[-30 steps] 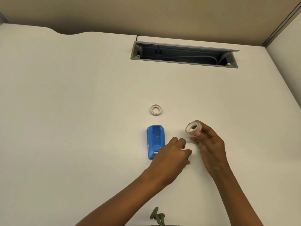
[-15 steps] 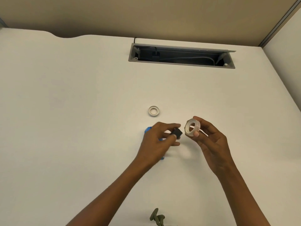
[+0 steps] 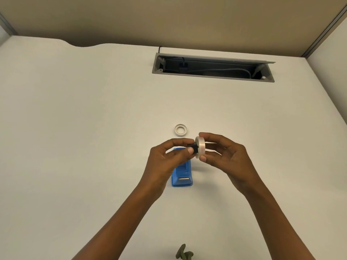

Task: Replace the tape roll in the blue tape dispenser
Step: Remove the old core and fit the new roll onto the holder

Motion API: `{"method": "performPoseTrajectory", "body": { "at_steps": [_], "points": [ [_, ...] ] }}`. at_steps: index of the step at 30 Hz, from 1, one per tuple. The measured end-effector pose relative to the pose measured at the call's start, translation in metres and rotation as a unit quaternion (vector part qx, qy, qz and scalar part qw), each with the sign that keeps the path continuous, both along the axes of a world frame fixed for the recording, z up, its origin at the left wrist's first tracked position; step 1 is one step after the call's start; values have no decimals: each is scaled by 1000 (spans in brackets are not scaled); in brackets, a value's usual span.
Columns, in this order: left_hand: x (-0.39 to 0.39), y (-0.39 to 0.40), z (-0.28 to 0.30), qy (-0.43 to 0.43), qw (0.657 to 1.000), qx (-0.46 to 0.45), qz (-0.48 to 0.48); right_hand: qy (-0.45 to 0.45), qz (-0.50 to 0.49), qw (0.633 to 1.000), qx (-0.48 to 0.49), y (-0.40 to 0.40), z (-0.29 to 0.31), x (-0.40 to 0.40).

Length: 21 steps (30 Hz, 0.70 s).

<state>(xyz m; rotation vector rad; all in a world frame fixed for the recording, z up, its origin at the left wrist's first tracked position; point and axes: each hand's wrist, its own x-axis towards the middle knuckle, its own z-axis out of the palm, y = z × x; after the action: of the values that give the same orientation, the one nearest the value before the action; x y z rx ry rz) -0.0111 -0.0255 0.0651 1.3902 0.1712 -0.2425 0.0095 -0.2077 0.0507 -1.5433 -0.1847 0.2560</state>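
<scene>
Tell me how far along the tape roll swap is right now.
Done, it seems: an empty ring, likely the old core, lies on the desk beyond the blue dispenser. In hand: the left hand presses a black hub against the new tape roll, held by the right hand. Left: seating the hub fully, then dropping the roll into the dispenser.

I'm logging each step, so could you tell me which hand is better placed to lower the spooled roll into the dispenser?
Probably the left hand: it pinches the black spool against the tape roll and hovers directly over the blue dispenser; the right hand sits off to its side.
</scene>
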Motion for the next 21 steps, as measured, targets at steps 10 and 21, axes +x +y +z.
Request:
{"method": "performPoseTrajectory", "body": {
  "at_steps": [10,21],
  "points": [
    [2,6,1,10,998,46,43,5,23,999,-22,9,8,3],
    [-1,15,-9,-9,998,58,33,5,25,999,-46,19,8,2]
  ]
}}
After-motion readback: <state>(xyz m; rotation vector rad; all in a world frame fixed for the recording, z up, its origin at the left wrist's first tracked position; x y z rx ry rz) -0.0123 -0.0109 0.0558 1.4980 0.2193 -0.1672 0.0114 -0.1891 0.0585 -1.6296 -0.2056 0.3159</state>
